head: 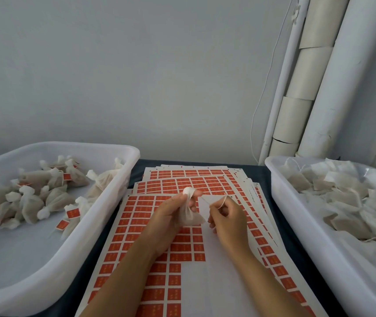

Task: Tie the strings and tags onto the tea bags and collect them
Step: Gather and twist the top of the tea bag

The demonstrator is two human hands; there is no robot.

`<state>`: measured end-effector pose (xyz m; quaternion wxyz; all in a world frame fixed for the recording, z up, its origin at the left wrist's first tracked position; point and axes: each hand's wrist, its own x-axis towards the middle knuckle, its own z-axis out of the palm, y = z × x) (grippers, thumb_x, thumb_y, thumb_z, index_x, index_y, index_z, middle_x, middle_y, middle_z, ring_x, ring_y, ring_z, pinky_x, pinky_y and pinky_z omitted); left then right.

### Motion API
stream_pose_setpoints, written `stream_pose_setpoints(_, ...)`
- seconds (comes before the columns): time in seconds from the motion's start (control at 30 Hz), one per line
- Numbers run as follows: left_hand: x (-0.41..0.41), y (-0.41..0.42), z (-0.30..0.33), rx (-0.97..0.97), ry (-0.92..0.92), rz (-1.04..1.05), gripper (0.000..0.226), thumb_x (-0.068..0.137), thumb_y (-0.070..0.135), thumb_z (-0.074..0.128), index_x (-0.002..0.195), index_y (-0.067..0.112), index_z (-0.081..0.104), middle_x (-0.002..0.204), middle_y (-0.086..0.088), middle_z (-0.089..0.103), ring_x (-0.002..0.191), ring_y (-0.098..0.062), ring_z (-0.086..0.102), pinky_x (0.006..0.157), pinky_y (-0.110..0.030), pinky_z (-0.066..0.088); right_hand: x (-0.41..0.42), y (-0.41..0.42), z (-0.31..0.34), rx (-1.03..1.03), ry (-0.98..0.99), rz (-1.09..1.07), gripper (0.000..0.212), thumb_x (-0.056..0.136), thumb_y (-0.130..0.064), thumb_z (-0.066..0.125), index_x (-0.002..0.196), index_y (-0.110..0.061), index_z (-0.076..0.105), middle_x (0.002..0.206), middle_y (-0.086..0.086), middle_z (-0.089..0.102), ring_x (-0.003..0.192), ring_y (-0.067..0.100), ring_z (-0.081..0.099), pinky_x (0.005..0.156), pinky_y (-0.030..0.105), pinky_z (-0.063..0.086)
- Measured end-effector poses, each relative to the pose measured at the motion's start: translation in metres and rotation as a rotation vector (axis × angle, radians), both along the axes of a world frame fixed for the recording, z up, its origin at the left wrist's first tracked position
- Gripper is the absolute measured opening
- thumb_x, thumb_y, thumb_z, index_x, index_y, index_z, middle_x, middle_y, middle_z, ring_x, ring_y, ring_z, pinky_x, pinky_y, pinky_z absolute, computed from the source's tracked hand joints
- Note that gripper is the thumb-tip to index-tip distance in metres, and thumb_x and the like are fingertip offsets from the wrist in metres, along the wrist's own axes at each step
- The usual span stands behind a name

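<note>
Two hands above middle of bench, apart: left hand point(171, 211) clamped on tea bag point(190, 213) neck to keep it gathered, right hand point(224, 210) pinching string point(207, 202) taut for knotting. Finished bags in left tray point(114, 202), untied in right tray point(280, 195).

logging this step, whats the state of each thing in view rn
left hand: grips the tea bag by its neck
right hand: pinches the string, pulled taut
tea bag: held above the sheets, neck gathered, string wound round it
string: stretched between both hands
left tub: partly filled with tied, tagged bags
right tub: piled with flat untied bags
tag sheets: stacked flat, top one partly stripped
</note>
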<state>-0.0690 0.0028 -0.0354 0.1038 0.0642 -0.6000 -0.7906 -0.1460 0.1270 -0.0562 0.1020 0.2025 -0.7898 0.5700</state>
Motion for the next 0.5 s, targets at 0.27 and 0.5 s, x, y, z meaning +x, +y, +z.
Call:
stream_pose_setpoints(0.27,0.0007,0.0083,0.0046,-0.011,0.038,0.04,0.026,0.089,0.034,0.05,0.106,0.036,0.07,0.112,0.018,0.067,0.101,-0.006,0.064,0.069,-0.019,0.053,0.0028,-0.0026,-0.0022,0.152,0.131,0.138,0.006,0.087,-0.026,0.062,0.087,-0.029,0.057,0.08,-0.024,0.056,0.069,-0.003,0.058,0.066,0.002,0.044)
stream_pose_setpoints(0.5,-0.0027,0.0078,-0.0019,-0.095,0.032,0.148,0.018,0.09,0.028,0.058,0.091,0.035,0.075,0.094,0.019,0.07,0.091,-0.009,0.066,0.061,-0.014,0.051,0.0061,-0.0009,0.0012,0.063,0.138,0.184,0.005,0.088,-0.024,0.061,0.086,-0.028,0.061,0.08,-0.022,0.06,0.071,0.001,0.062,0.065,0.005,0.048)
